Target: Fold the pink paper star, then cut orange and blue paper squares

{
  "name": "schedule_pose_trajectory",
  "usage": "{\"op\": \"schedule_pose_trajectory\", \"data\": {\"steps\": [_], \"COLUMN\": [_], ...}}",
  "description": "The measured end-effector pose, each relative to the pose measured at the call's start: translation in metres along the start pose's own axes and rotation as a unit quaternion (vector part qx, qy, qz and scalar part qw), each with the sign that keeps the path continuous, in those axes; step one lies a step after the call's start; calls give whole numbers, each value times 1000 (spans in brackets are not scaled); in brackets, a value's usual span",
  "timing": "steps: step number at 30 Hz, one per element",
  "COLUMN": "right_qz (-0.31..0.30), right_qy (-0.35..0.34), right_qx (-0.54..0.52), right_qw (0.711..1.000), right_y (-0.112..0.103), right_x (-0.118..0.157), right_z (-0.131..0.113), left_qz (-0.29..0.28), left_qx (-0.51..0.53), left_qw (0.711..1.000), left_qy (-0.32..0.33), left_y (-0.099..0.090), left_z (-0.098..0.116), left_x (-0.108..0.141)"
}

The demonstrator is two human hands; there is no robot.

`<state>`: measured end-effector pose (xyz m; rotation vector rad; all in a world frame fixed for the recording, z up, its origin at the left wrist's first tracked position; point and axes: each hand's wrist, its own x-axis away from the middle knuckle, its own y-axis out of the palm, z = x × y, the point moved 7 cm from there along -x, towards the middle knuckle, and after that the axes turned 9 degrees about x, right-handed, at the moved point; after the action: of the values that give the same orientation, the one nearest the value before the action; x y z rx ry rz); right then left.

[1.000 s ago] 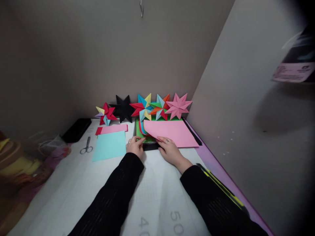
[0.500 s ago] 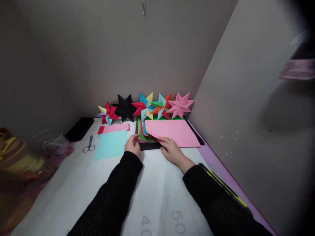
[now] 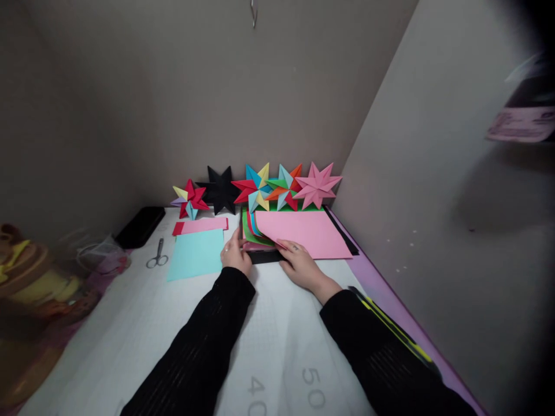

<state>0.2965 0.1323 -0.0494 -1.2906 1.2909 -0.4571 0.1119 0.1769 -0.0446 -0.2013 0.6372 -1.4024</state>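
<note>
The right hand [image 3: 300, 266] pinches thin, rectangular, pink-topped paper sheets [image 3: 310, 234], likely light, easily creased, best taken by an edge, while I cannot tell the grip of the left hand [image 3: 236, 255].

On the desk [image 3: 368, 273], the paper stack [image 3: 312, 234] is being backed by far stars [image 3: 318, 188] and flanked at left by a sheet [image 3: 197, 254].

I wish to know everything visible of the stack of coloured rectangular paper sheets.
The stack of coloured rectangular paper sheets lies on a white, number-printed covering, before folded paper stars. It looks smooth and matte: pink on top, red, blue and green edges fanned at left, black underneath. The right hand holds its upper near left corner raised; the left hand is at its left edge, exact contact unclear.
</note>
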Motion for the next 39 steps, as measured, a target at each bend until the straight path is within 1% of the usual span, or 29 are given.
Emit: {"op": "schedule_pose_trajectory", "data": {"steps": [2, 4, 7, 11, 13, 15, 21, 23, 25, 27, 29, 30, 33, 35, 37, 39], "right_qz": [0, 0, -1, -6, -7, -8, -19, -25, -29, -29, -25, -22, -16, -13, -9, -6], "right_qy": [0, 0, 0, -3, -4, -5, -23, -13, 4, 14, 16, 17, 21, 22, 24, 24], "right_qx": [0, 0, 0, 2, 5, 7, 20, 23, 23, 20, 15, 12, 1, -8, -18, -30], "right_qw": [1000, 1000, 1000, 1000, 1000, 1000, 999, 999, 999, 999, 999, 1000, 1000, 1000, 1000, 999], "right_y": [1, 1, 2, 3, 4, 3, 3, 4, 5, 6, 6, 6, 8, 9, 10, 11], "right_x": [0, 0, 0, 0, 1, 1, 1, 1, 0, -1, -1, -1, -1, -1, -1, -2], "right_z": [0, 0, 0, 0, 0, 0, -5, -4, -2, -1, -1, 0, 2, 5, 7, 9], "left_qz": [4, -10, -20, -5, -8, -25, -99, -113, -107, -73, -31, -22, -36, -34, -23, -36], "left_qx": [-58, -94, -110, -96, -77, -50, -8, 11, 22, 7, -31, -49, -80, -100, -127, -149], "left_qw": [998, 994, 993, 995, 997, 998, 995, 993, 994, 997, 998, 997, 994, 993, 991, 988], "left_qy": [-35, -55, -47, -18, 6, 17, 16, 13, 6, -8, -33, -46, -69, -57, -16, 32], "left_y": [-4, -4, -2, -2, 0, 4, 17, 18, 16, 10, 2, 0, 1, 1, 0, 4], "left_z": [-5, -7, -5, -2, 0, 0, 4, 6, 6, 4, 1, 0, -2, 0, 7, 14], "left_x": [-1, -1, 0, 0, 0, 1, 6, 7, 6, 5, 4, 3, 3, 4, 4, 6]}}
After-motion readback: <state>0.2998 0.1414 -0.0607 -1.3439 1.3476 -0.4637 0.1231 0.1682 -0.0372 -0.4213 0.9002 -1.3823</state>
